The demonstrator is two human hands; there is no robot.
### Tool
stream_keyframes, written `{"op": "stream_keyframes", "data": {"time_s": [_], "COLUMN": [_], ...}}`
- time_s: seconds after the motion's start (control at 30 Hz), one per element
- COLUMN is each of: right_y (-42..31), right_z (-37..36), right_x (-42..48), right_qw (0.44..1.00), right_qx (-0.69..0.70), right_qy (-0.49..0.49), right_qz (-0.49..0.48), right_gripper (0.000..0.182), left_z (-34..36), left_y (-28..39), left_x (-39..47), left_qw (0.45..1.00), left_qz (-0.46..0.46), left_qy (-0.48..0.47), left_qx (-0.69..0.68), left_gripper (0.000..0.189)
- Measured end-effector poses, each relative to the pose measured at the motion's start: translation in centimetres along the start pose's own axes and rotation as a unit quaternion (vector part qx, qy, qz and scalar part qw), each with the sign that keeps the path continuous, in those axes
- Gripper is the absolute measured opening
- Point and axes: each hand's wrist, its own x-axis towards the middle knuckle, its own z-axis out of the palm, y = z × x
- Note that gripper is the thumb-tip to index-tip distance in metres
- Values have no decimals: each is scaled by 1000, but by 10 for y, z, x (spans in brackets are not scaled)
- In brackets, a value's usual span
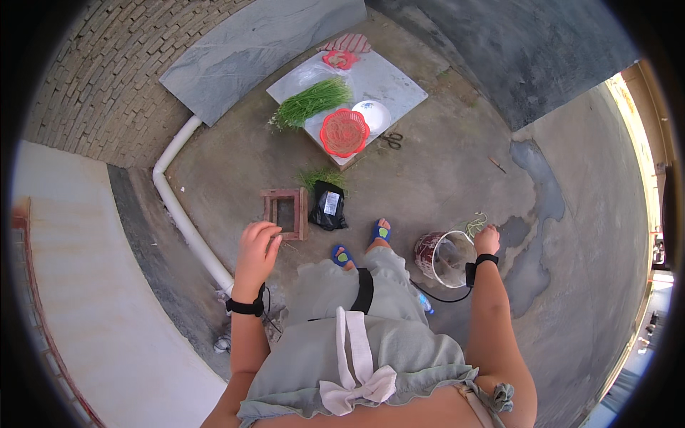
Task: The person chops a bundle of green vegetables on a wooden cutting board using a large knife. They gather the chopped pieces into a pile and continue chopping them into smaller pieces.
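Observation:
My left hand [258, 254] is raised with fingers apart and nothing in it, in front of a small wooden frame stool [302, 214]. My right hand [487, 241] is closed around thin green stems [476, 223], beside a bucket [429, 251] lined with a plastic bag. Farther off, a low table [398, 85] holds a bundle of long green stalks [316, 101], a red plastic basket [344, 132] with thin strands in it, a white plate [373, 117] and a red bag [340, 60]. Scissors [393, 140] lie at the table's edge.
A black plastic bag [328, 206] lies by the stool, near loose green stems [322, 178]. A white pipe [190, 241] runs along the left wall. A water bottle [425, 303] is below the bucket. Wet patches [535, 262] mark the concrete at right.

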Motion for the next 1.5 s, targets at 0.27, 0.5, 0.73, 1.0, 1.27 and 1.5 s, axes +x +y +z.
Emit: {"op": "stream_keyframes", "data": {"time_s": [0.27,0.5,0.73,1.0,1.27,1.5], "right_y": [-109,-258,-345,-386,-477,-524], "right_z": [35,85,102,209,197,125], "right_x": [109,168,221,252,236,197], "right_qw": [972,903,773,840,834,730], "right_qx": [43,350,444,249,274,263], "right_qy": [-231,-195,-440,-464,-479,-596], "right_qz": [0,-153,-110,-129,-23,-206], "right_gripper": [30,39,40,61,32,24], "left_z": [-16,-15,1,14,31,39], "left_y": [2,24,42,60,71,75], "left_x": [-15,29,62,42,26,25], "left_qw": [977,946,917,853,797,765], "left_qz": [-193,-300,-379,-508,-594,-627], "left_qy": [59,51,44,37,44,121], "left_qx": [73,108,117,113,99,79], "left_gripper": [17,16,14,13,14,40]}}
